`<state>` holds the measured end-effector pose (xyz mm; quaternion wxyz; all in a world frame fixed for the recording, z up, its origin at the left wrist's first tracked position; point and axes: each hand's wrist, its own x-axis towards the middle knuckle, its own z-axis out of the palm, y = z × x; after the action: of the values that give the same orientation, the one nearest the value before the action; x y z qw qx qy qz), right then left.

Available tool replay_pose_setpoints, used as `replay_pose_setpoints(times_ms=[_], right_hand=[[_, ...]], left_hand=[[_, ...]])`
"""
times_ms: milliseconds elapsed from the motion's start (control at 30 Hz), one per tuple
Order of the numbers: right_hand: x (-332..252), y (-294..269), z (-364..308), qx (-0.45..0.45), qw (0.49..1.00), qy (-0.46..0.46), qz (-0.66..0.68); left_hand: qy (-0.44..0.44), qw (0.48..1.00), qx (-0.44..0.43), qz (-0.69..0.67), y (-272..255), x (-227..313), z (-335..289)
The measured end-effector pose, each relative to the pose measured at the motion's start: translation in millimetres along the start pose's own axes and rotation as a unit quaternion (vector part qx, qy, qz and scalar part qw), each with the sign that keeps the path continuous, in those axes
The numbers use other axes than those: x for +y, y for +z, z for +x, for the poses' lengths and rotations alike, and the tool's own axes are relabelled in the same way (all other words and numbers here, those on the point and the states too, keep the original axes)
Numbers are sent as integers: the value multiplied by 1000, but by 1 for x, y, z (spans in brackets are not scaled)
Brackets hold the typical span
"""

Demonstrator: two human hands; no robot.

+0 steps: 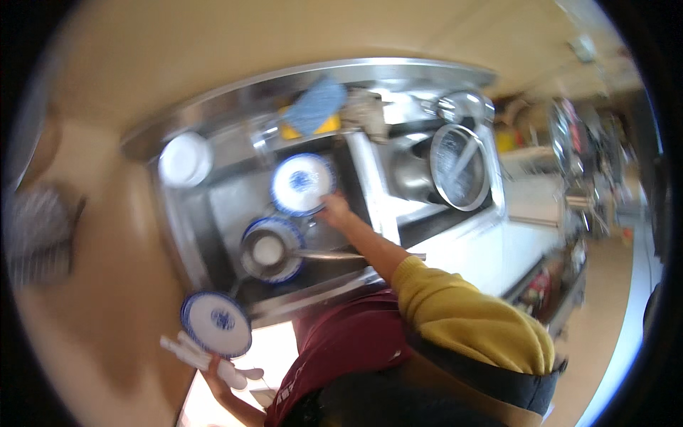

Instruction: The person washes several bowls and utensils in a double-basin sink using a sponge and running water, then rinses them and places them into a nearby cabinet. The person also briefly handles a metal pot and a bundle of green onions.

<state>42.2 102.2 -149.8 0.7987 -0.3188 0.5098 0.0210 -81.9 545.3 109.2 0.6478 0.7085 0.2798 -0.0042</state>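
On my feed I see blue rims and blue central motifs on the white upper plate [302, 183] and the white lower-left plate [217, 324]. I read white on the spoons [229, 373], blue on the cloth [316, 107], mustard yellow on the sleeve [462, 309], silvery grey on the sink [235, 203].

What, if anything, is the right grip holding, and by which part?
The right grip holds a blue-rimmed white plate by its lower-right edge in this view.
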Motion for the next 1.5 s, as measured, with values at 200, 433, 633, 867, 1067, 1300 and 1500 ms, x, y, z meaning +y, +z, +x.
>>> replay_pose_setpoints(times_ms=[200,433,633,867,1067,1300,1500], right_hand=[[-19,17,-34,-133,989,-13,58],[-53,20,-105,-85,985,140,-61],[-67,17,-104,-33,975,-52,-215],[-32,34,-41,132,738,-382,-541],[-23,16,-32,12,997,-40,-64],[-46,21,-61,-123,990,37,-66],[-61,43,-118,-120,964,53,-232]], left_hand=[[-110,991,-40,59,-39,-58,32],[-160,983,-60,68,-74,-73,31],[-114,991,-62,25,-17,-6,6],[-133,988,-66,46,-9,7,0],[-127,990,-58,22,-7,7,-1],[-121,989,-84,-1,-8,8,-1],[-177,977,-117,7,-14,12,6]])
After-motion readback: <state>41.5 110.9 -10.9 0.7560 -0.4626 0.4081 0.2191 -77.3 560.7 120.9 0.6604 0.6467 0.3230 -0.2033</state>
